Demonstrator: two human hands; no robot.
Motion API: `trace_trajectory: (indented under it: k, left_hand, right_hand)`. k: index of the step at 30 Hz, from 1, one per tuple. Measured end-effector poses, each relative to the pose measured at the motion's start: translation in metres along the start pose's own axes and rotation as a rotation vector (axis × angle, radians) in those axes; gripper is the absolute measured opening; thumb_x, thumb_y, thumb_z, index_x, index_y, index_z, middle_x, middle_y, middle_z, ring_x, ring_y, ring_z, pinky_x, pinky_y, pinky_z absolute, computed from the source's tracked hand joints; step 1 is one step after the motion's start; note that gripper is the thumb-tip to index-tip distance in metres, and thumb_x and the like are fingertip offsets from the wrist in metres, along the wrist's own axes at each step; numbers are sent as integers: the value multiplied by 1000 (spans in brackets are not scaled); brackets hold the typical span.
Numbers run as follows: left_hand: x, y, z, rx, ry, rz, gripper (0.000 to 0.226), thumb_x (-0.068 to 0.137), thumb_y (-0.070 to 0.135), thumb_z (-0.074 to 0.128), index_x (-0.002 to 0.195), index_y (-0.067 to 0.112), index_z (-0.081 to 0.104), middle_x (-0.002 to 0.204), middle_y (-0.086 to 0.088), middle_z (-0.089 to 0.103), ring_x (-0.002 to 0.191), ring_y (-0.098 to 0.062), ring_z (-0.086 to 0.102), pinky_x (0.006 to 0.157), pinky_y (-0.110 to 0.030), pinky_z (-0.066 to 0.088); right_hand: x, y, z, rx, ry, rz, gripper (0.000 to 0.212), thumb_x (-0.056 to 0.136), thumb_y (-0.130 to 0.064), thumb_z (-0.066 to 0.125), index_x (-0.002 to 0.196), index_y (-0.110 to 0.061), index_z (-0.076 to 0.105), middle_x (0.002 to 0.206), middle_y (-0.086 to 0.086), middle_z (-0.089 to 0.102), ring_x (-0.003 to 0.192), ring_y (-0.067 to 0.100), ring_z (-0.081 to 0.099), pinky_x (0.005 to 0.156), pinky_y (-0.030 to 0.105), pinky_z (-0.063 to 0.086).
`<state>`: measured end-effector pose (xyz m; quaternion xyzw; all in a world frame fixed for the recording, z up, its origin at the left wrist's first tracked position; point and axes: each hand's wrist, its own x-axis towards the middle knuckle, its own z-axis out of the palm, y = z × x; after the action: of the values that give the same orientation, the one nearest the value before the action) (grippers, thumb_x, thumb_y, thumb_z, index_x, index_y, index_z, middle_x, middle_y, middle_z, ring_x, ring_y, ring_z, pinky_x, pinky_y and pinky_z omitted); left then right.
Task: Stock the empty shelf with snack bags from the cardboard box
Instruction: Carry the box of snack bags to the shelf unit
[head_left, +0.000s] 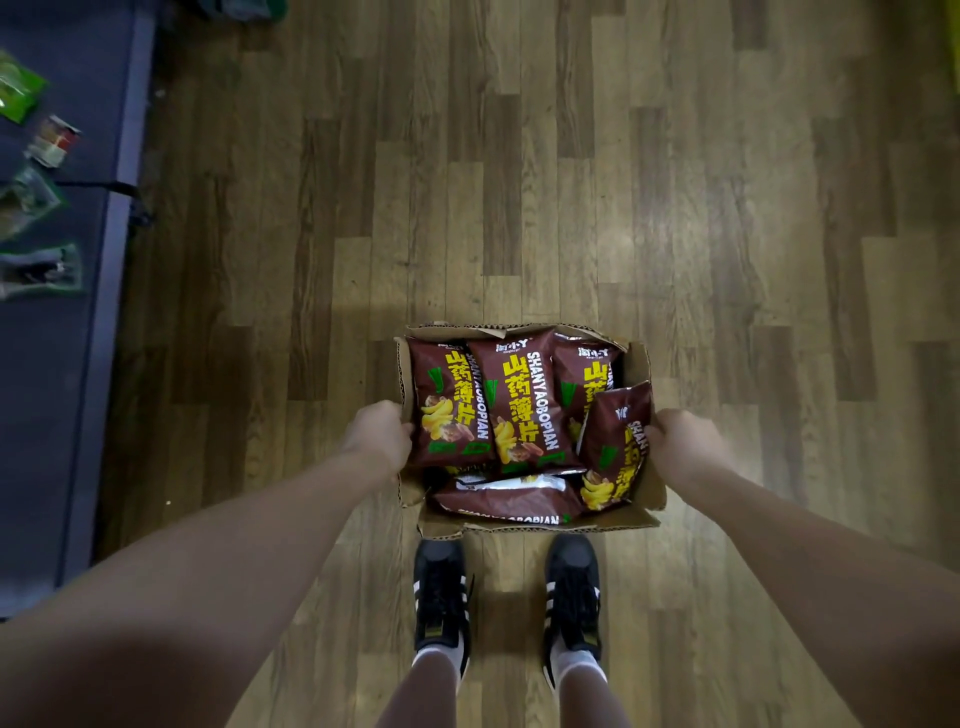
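Observation:
An open cardboard box (644, 512) sits low over the wooden floor, just ahead of my feet. It is full of several dark brown snack bags (519, 405) with yellow lettering, lying flat and overlapping. My left hand (379, 434) grips the box's left wall, fingers curled over its edge. On the opposite wall my right hand (680, 439) holds the right edge, next to a tilted bag (615, 447). Whether the box rests on the floor or hangs just above it cannot be told.
A dark grey shelf (104, 270) runs along the left edge of view, with a few green and clear packets (15, 88) lying on it. My two black shoes (441, 592) stand right behind the box. Wooden floor stretches ahead and to the right.

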<state>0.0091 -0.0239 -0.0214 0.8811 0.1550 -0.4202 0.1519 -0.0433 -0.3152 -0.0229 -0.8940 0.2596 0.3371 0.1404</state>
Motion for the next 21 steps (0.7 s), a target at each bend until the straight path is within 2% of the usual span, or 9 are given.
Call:
trace_trajectory:
  k: [3, 5, 8, 13, 17, 19, 21]
  left_hand:
    - [-7, 2, -23, -67, -32, -22, 33, 98, 16, 45, 126, -1, 49, 116, -20, 58, 91, -32, 64, 69, -38, 56]
    - [-13, 2, -43, -101, -55, -35, 36, 99, 15, 44, 131, 0, 45, 119, -20, 55, 85, -31, 64, 62, -37, 56]
    - [-18, -2, -74, -149, -68, -56, 37, 98, 15, 45, 132, 2, 45, 119, -20, 54, 91, -34, 65, 71, -42, 58]
    - [-23, -2, -138, -181, -32, -2, 14, 97, 15, 48, 98, 4, 57, 105, -19, 61, 87, -38, 67, 71, -46, 59]
    - [-25, 12, -185, -214, 1, 35, 26, 98, 12, 44, 75, 6, 53, 90, -19, 59, 78, -40, 68, 63, -43, 59]
    - [-23, 19, -204, -232, 23, 39, 28, 98, 11, 43, 71, 8, 52, 91, -20, 60, 76, -40, 68, 63, -43, 59]
    - [-20, 27, -220, -254, 40, 37, 25, 97, 10, 43, 76, 6, 55, 93, -22, 63, 75, -39, 69, 64, -44, 59]
  right_hand:
    - [-4, -14, -19, -21, 6, -25, 21, 97, -21, 42, 84, -9, 53, 89, 15, 59, 81, 33, 55, 66, 31, 40]
    - [-7, -26, -34, -27, 6, -38, 22, 96, -23, 42, 89, -8, 58, 92, 15, 60, 86, 35, 57, 69, 31, 42]
    - [-17, -48, -57, -45, 21, -50, 23, 96, -25, 43, 94, -8, 59, 98, 16, 62, 93, 37, 59, 72, 32, 43]
    - [-31, -88, -100, -40, 53, -59, 27, 97, -26, 42, 99, -6, 61, 101, 16, 62, 94, 37, 59, 73, 32, 42]
    - [-25, -119, -138, -35, 99, -87, 27, 95, -24, 43, 99, -5, 61, 101, 19, 62, 88, 36, 57, 72, 31, 41]
    - [-19, -133, -157, -13, 110, -93, 25, 94, -24, 45, 97, -6, 62, 97, 18, 62, 82, 33, 55, 73, 31, 44]
    - [-11, -146, -177, 8, 124, -102, 25, 93, -24, 45, 96, -7, 63, 96, 17, 63, 87, 34, 58, 77, 34, 47]
